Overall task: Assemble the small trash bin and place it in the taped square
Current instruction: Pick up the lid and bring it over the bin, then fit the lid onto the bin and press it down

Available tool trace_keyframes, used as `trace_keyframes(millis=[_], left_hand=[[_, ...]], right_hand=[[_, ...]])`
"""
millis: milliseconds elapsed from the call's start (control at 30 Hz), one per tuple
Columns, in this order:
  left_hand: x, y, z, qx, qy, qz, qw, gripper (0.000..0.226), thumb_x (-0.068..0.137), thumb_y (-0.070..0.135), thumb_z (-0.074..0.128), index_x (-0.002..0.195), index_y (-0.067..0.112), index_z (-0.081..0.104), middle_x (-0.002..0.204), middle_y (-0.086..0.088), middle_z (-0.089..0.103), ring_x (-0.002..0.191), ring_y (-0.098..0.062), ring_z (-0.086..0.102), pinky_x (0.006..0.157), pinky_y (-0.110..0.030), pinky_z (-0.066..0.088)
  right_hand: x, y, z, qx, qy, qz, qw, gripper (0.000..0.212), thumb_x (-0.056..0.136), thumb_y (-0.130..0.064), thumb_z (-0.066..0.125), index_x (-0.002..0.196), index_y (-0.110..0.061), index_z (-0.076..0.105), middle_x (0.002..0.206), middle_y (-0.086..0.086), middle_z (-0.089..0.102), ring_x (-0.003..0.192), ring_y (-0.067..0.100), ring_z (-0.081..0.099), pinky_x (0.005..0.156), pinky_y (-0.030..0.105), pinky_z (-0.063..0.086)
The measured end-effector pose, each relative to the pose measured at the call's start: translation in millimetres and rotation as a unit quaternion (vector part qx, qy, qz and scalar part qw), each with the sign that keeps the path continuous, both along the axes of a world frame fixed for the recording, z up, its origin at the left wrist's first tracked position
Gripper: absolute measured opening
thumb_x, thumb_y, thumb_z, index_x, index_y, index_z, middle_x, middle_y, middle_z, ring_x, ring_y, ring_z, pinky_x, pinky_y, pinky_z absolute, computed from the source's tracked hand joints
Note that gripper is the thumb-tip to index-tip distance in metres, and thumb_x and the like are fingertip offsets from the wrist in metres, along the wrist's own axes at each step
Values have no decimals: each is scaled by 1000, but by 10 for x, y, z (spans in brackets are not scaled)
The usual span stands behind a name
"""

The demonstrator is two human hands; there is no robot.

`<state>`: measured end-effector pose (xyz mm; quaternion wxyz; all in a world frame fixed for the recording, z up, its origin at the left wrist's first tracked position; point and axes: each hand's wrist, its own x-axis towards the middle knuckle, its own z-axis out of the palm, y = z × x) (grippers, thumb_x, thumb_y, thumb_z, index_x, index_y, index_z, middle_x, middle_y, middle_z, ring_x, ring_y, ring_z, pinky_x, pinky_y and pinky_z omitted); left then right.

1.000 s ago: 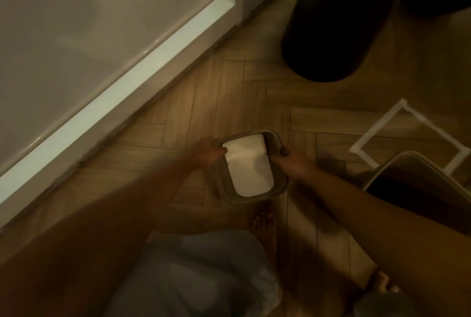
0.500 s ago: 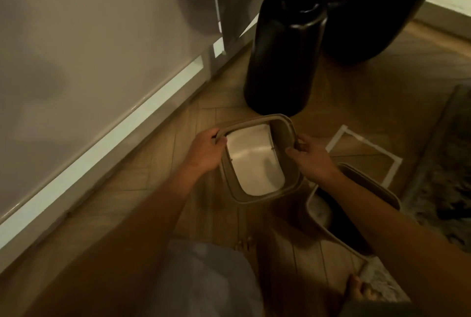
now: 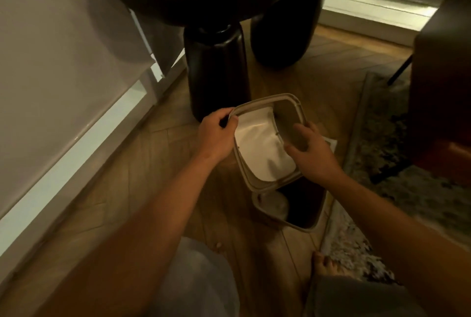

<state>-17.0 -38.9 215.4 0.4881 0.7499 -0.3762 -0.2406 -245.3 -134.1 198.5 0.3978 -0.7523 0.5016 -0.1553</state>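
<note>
I hold the bin's lid (image 3: 288, 102), a beige rectangular frame with a white swing flap (image 3: 262, 148) tilted inside it. My left hand (image 3: 216, 135) grips the frame's left edge. My right hand (image 3: 311, 153) rests on its right side, fingers over the rim. The lid hovers above the open bin body (image 3: 305, 227), a beige tub with a dark inside that stands on the wooden floor just below it. Only a white corner of the taped square (image 3: 331, 142) shows past my right hand; the rest is hidden.
A black round table with thick legs (image 3: 216, 72) stands right behind the lid. A white wall with a lit skirting (image 3: 84, 148) runs along the left. A patterned rug (image 3: 397, 189) and dark furniture (image 3: 443, 102) lie to the right. My bare foot (image 3: 323, 264) is near the bin.
The lid has come up off the floor and moved right, from beside the bin body to above it. The view has lifted, bringing the table and rug into sight.
</note>
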Motion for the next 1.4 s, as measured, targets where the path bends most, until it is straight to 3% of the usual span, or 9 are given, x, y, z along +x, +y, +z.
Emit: trace_keyframes(millis=[167, 333, 500, 633, 867, 1000, 1167, 1300, 1400], left_hand=[[-400, -273, -26, 2, 4, -19, 1000, 27, 97, 29, 61, 122, 26, 69, 95, 30, 57, 87, 23, 55, 68, -5, 46], [-761, -465, -79, 65, 86, -48, 993, 28, 96, 20, 63, 124, 21, 66, 104, 11, 66, 96, -12, 67, 83, -41, 61], [-950, -556, -127, 104, 130, -44, 985, 27, 97, 16, 61, 124, 15, 65, 106, -1, 69, 87, -18, 71, 70, -33, 63], [-971, -578, -184, 144, 118, -45, 981, 18, 95, 31, 64, 111, 23, 68, 98, 6, 68, 83, -8, 65, 59, -19, 50], [-928, -569, -185, 152, 151, -83, 973, 48, 88, 68, 56, 102, 25, 74, 99, 8, 75, 93, -8, 69, 81, -29, 54], [-946, -546, -203, 130, 196, -126, 964, 60, 98, 63, 42, 124, 17, 69, 120, 0, 71, 113, -16, 65, 98, -36, 49], [-867, -483, -202, 86, 298, -98, 946, 54, 98, 68, 29, 103, 37, 73, 100, 19, 76, 92, 2, 70, 79, -29, 47], [-775, -440, -264, 79, 281, -107, 951, 63, 92, 74, 24, 135, 42, 57, 137, 10, 59, 130, -15, 49, 107, -47, 37], [-705, -417, -304, 64, 273, -100, 955, 56, 95, 71, 27, 137, 43, 53, 134, 14, 59, 126, -14, 51, 101, -45, 44]], right_hand=[[-296, 55, -32, -52, 20, 37, 998, 65, 95, -51, 67, 152, -25, 49, 162, 2, 40, 147, 21, 38, 109, 29, 30], [-446, 206, -68, 6, 42, 121, 992, 76, 89, -72, 54, 152, -31, 48, 141, -11, 61, 124, 9, 58, 95, 31, 49], [-474, 297, -152, -4, 55, 178, 983, 41, 98, -39, 65, 137, -27, 59, 120, -7, 72, 100, 10, 68, 69, 11, 42], [-510, 244, -86, -46, 77, 165, 982, 24, 99, -20, 59, 122, -20, 67, 103, 1, 74, 86, 19, 68, 63, 27, 48], [-678, -86, 332, -68, 46, 147, 986, 10, 99, -20, 60, 99, -22, 70, 83, -3, 68, 75, 11, 63, 64, 35, 48], [-807, -239, 516, -2, -44, 76, 996, 17, 103, -26, 61, 113, -26, 75, 97, -5, 77, 90, 12, 72, 76, 35, 58], [-879, -404, 578, 76, -173, 3, 982, 15, 103, -23, 63, 108, -29, 77, 95, -9, 80, 84, 4, 73, 70, 20, 55], [-821, -482, 567, 170, -319, -67, 930, 19, 102, -18, 61, 113, -19, 78, 101, 4, 79, 90, 17, 74, 79, 33, 60], [-741, -531, 549, 209, -398, -105, 887, 19, 101, -13, 62, 112, -12, 77, 100, 7, 79, 89, 17, 75, 76, 30, 60]])
